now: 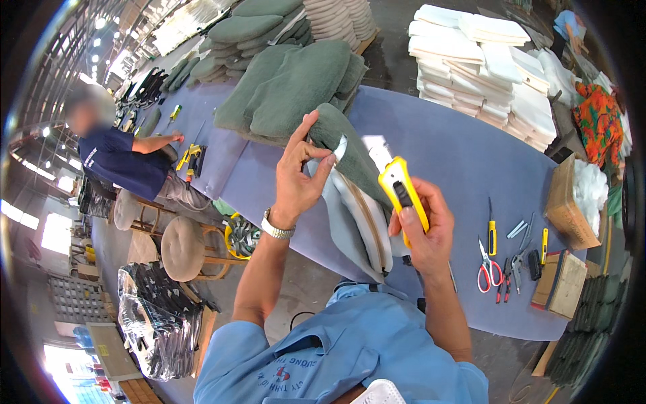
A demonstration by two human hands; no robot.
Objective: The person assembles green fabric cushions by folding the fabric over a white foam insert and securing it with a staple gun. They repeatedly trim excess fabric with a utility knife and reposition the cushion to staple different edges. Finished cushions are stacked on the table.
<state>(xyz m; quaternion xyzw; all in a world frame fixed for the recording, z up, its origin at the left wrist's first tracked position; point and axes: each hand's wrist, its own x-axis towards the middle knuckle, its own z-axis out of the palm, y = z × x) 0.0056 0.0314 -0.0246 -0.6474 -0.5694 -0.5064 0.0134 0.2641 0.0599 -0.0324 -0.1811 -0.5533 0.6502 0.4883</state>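
Observation:
My left hand (301, 176), with a metal watch at its wrist, is closed on a grey-green cushion (350, 145). Its thumb and fingers pinch a small whitish tab (341, 149) at the cushion's edge. The cushion stands tilted near the front of the table, and a brown zipper (363, 219) on a pale band runs down the side facing me. In my right hand (434, 229) is a yellow utility knife (402, 192), its pale blade end pointing up and left. The knife is just right of the cushion, and my right fingers are close to the cushion's lower part.
Stacked green cushions (289, 94) lie behind on the blue-grey table (457, 161). To the right are scissors (490, 266), a yellow-handled screwdriver (492, 239), pliers (517, 269) and a cardboard box (572, 202). White foam pads (471, 60) stand beyond. A co-worker (124, 155) stands at left.

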